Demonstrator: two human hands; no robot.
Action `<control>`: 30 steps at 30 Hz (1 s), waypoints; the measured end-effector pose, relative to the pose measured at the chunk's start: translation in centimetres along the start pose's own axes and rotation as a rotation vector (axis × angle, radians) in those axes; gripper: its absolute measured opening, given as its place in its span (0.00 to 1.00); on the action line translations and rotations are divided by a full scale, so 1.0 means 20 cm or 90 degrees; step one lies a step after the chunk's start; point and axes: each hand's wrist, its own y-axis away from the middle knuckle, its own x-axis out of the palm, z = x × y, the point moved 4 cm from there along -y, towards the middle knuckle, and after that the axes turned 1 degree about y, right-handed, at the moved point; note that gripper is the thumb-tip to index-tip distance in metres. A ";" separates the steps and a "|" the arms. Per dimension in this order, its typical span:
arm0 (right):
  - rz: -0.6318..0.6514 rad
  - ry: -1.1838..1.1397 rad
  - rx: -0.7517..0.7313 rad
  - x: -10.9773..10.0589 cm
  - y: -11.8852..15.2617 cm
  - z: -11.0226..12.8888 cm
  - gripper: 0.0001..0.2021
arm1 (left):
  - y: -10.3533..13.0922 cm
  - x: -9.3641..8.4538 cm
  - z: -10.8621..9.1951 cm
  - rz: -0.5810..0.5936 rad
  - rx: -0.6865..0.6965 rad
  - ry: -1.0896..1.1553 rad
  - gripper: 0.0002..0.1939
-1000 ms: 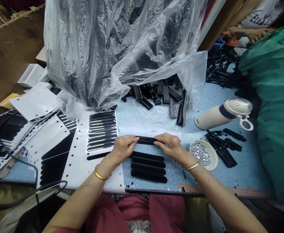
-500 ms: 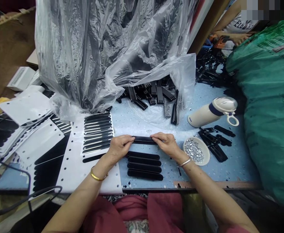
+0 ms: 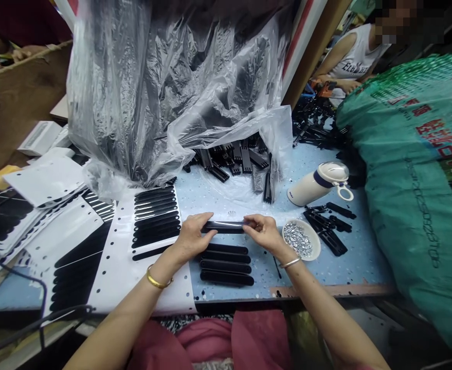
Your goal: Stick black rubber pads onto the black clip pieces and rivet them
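A glossy black strip [image 3: 226,226] lies level between my two hands. Its left end is gripped by my left hand [image 3: 195,234], thumb below and fingers above. My right hand [image 3: 265,234] pinches the right end. Just below, several black bars [image 3: 226,268] lie stacked in a row on the blue table [image 3: 264,293]. To the left, a white sheet [image 3: 113,257] carries several black adhesive strips [image 3: 156,210]. A white bowl of small metal pieces [image 3: 301,240] stands beside my right wrist.
A clear plastic bag [image 3: 164,92] spills black parts [image 3: 245,156] at the back. Right of it are a cream bottle [image 3: 306,187], loose black pieces [image 3: 329,228] and a large green sack [image 3: 395,169]. White sheets [image 3: 56,226] pile up left. A person [image 3: 349,56] sits back right.
The view has shifted, showing more of the sack and the person. The strip between my hands now shows a glossy face, and my left fingers have spread wider around its end.
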 end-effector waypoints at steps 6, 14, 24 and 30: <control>0.029 -0.049 0.018 0.03 0.06 -0.02 0.18 | -0.05 0.09 -0.07 0.166 0.017 -0.058 0.17; 0.044 -0.073 0.039 0.04 -0.02 0.02 0.14 | -0.08 0.09 -0.06 0.202 0.002 0.006 0.06; 0.084 -0.028 -0.009 0.06 -0.06 0.04 0.15 | -0.08 0.10 -0.04 0.193 0.000 0.080 0.07; 0.041 -0.006 0.007 0.09 -0.04 0.01 0.17 | -0.07 0.11 -0.03 0.178 0.010 0.082 0.07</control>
